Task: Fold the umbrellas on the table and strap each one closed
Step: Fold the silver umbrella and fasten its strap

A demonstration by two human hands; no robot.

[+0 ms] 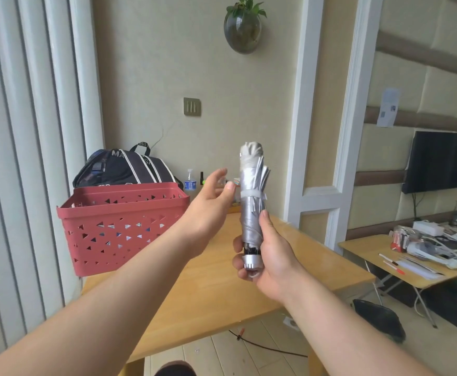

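A folded silver umbrella (251, 196) stands upright in the air above the wooden table (222, 289). A white strap (251, 193) is wrapped around its middle, and its pale top cap points up. My right hand (265, 256) grips the lower end and the silver handle. My left hand (211, 204) hovers just left of the umbrella with fingers apart, its thumb close to the strap but holding nothing. No other umbrella shows on the table.
A red perforated basket (121, 226) sits on the table's left side, with a dark backpack (124, 169) and a small water bottle (190, 183) behind it. A second cluttered table (412, 256) stands at the right below a wall screen (439, 161).
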